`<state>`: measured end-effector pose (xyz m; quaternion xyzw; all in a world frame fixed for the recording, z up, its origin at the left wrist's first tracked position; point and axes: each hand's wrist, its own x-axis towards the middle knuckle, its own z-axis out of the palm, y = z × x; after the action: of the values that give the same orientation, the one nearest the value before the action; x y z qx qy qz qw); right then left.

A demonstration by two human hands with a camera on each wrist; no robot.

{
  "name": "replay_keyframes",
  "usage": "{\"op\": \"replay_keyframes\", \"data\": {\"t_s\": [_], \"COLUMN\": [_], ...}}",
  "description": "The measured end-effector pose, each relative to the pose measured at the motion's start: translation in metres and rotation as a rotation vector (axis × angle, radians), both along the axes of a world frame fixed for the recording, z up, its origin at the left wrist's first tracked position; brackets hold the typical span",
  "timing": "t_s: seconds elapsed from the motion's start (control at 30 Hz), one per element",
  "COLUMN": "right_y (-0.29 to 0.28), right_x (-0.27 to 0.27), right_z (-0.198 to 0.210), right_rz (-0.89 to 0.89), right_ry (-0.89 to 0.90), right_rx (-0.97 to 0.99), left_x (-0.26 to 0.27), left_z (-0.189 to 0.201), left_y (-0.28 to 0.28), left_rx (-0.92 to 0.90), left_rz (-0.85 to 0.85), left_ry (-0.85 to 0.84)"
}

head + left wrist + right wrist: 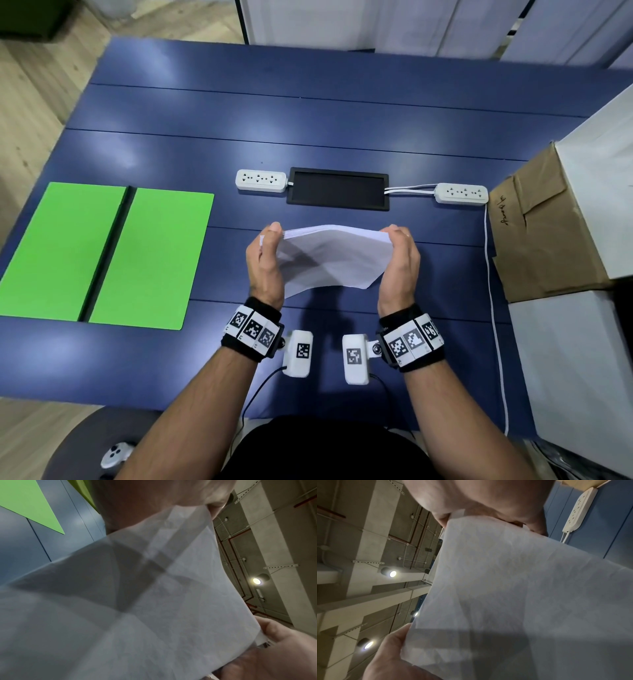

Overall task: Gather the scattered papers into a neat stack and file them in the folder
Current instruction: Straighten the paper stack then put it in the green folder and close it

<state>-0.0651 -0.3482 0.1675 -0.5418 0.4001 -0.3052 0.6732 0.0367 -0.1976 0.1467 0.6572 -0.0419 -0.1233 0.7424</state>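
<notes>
A stack of white papers (334,255) stands on edge above the blue table, tilted toward me, its top edges fairly even. My left hand (265,255) grips its left side and my right hand (399,257) grips its right side. In the left wrist view the papers (154,601) fill the frame, with the other hand's thumb at the lower right. The right wrist view shows the papers (513,588) held between both hands. The green folder (106,255) lies open and flat at the left of the table, apart from the hands; a corner of the folder (25,503) shows.
Two white power strips (261,180) (461,193) flank a black rectangular panel (337,189) beyond the papers. A white cable (493,308) runs down the table's right side. A brown cardboard box (541,226) and white boxes (582,370) stand at the right edge.
</notes>
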Motion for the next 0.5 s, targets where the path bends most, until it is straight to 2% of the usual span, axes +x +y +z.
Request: {"op": "replay_keyframes", "data": {"t_s": [0.3,0.4,0.5], "right_y": [-0.001,-0.001,-0.004], "right_x": [-0.002,-0.005,-0.009], "right_z": [-0.005,-0.008,-0.019], "right_rz": [0.023,0.089,0.204], "right_ry": [0.027,0.016,0.067], "right_rx": [-0.097,-0.131,-0.187], "left_x": [0.000,0.000,0.003], "left_z": [-0.002,-0.007,-0.019], "left_y": [0.003,0.006,0.008], "left_rx": [-0.019,0.059,0.080], "left_rz": [-0.043,-0.122,-0.152], "left_ry": [-0.041,-0.077,-0.018]}}
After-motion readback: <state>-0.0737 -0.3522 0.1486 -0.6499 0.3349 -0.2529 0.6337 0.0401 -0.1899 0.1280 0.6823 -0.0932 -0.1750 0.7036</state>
